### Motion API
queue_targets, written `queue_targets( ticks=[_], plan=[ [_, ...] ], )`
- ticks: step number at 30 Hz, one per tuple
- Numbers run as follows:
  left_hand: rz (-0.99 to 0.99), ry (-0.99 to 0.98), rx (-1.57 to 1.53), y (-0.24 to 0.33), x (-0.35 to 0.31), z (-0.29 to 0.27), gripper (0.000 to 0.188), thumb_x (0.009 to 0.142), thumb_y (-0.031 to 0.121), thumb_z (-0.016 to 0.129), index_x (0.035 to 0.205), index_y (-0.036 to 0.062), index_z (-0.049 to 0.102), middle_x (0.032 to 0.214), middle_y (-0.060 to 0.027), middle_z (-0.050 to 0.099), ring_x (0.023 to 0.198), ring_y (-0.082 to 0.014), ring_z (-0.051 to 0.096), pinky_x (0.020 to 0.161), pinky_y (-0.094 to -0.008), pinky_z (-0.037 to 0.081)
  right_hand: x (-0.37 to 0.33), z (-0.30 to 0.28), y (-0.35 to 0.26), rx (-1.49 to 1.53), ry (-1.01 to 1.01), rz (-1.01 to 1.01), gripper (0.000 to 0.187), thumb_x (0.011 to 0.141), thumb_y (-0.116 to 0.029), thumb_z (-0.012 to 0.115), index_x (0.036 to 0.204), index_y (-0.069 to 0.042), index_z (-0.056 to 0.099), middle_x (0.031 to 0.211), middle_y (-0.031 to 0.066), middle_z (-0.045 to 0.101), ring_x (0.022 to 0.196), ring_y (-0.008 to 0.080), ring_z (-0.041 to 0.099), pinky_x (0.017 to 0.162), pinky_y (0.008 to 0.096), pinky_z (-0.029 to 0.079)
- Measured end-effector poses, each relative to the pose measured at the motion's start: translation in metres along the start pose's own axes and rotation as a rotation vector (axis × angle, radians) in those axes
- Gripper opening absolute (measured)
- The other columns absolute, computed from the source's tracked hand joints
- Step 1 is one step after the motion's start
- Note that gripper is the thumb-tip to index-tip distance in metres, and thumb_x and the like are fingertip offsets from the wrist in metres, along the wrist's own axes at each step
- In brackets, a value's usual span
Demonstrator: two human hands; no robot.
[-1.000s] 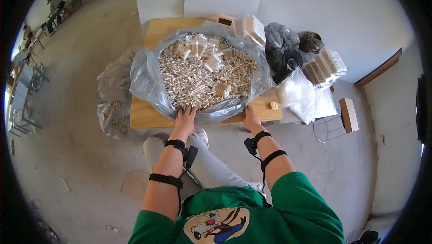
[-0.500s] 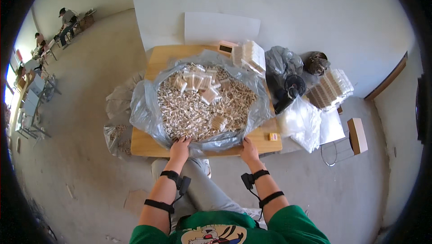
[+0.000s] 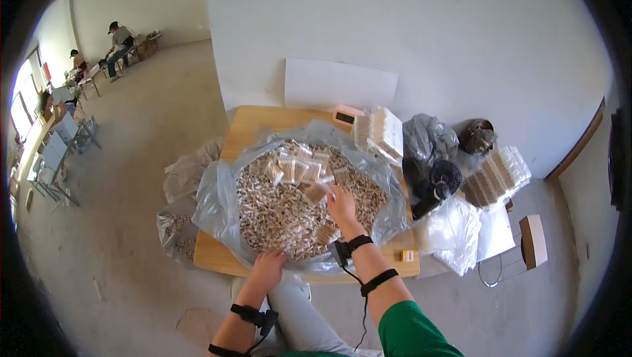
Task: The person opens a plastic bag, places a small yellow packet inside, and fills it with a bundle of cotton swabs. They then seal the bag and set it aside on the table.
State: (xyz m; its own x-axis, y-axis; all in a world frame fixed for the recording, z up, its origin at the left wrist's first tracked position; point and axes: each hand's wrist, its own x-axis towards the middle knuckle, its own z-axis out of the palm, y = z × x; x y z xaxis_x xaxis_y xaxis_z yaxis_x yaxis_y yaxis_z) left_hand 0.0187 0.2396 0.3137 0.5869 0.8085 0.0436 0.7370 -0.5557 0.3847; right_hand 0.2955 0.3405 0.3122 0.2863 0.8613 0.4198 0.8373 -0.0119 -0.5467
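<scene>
A large grey plastic bag (image 3: 220, 205) lies spread wide on a wooden table, full of loose cotton swabs (image 3: 270, 209) with wooden sticks. Several small clear packs of swabs (image 3: 294, 170) rest on the heap, and one more pack (image 3: 326, 233) sits nearer to me. My right hand (image 3: 342, 207) reaches over the heap, its fingertips at the edge of a tilted pack (image 3: 315, 193); blur hides whether they grip it. At the bag's near rim, my left hand (image 3: 268, 269) has its fingers curled over the plastic, beside the loose swabs.
Stacked packs (image 3: 380, 134) and a pink device (image 3: 347, 116) stand at the back right. A small yellow box (image 3: 408, 255) lies front right. Beyond are a black fan (image 3: 445, 177), clear bags (image 3: 451, 228) and more stacked packs (image 3: 497, 176). People sit far left.
My right hand has left the bag's near rim and moved forward over the heap to a pack. The left hand remains at the rim. The view has tilted up.
</scene>
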Motion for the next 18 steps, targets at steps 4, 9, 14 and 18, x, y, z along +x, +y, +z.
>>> queue_targets(
  ticks=[4, 9, 14, 18],
  plan=[
    [0.078, -0.036, -0.099, 0.006, 0.004, -0.011, 0.043, 0.072, 0.002, 0.052, 0.114, 0.0095, 0.058, 0.121, -0.0131, 0.056, 0.114, -0.032, 0.05, 0.096, -0.0422, 0.04, 0.028, 0.017, 0.001, -0.085, -0.176, 0.141, 0.019, 0.085, -0.022, 0.056, 0.089, -0.004, 0.063, 0.085, 0.0183, 0.061, 0.081, 0.0365, 0.058, 0.07, 0.0434, 0.046],
    [0.149, 0.143, -0.335, 0.005, 0.016, -0.012, 0.031, 0.077, 0.004, 0.054, 0.107, 0.0054, 0.061, 0.109, -0.0157, 0.061, 0.102, -0.0337, 0.057, 0.086, -0.0406, 0.047, 0.015, 0.013, -0.004, 0.083, -0.062, 0.103, 0.017, 0.085, -0.017, 0.056, 0.077, -0.003, 0.06, 0.07, 0.0163, 0.058, 0.068, 0.0359, 0.057, 0.06, 0.0422, 0.045],
    [-0.2, 0.168, -0.691, 0.039, 0.044, -0.034, 0.019, 0.089, 0.018, 0.056, 0.095, 0.0013, 0.063, 0.08, -0.0151, 0.065, 0.069, -0.025, 0.064, 0.061, -0.0326, 0.049, -0.039, -0.038, -0.056, 0.138, 0.064, -0.107, 0.011, 0.084, -0.016, 0.057, 0.082, -0.006, 0.061, 0.08, 0.0139, 0.06, 0.07, 0.0353, 0.059, 0.061, 0.0427, 0.047],
    [-0.297, 0.164, -0.981, 0.063, 0.062, -0.036, 0.032, 0.092, 0.03, 0.054, 0.088, -0.0007, 0.063, 0.07, -0.0109, 0.064, 0.061, -0.0157, 0.063, 0.056, -0.0293, 0.047, -0.089, -0.073, -0.086, 0.051, -0.038, -0.214, 0.01, 0.081, -0.008, 0.057, 0.09, -0.006, 0.058, 0.083, 0.0137, 0.058, 0.068, 0.0349, 0.059, 0.058, 0.0428, 0.048]
  ],
)
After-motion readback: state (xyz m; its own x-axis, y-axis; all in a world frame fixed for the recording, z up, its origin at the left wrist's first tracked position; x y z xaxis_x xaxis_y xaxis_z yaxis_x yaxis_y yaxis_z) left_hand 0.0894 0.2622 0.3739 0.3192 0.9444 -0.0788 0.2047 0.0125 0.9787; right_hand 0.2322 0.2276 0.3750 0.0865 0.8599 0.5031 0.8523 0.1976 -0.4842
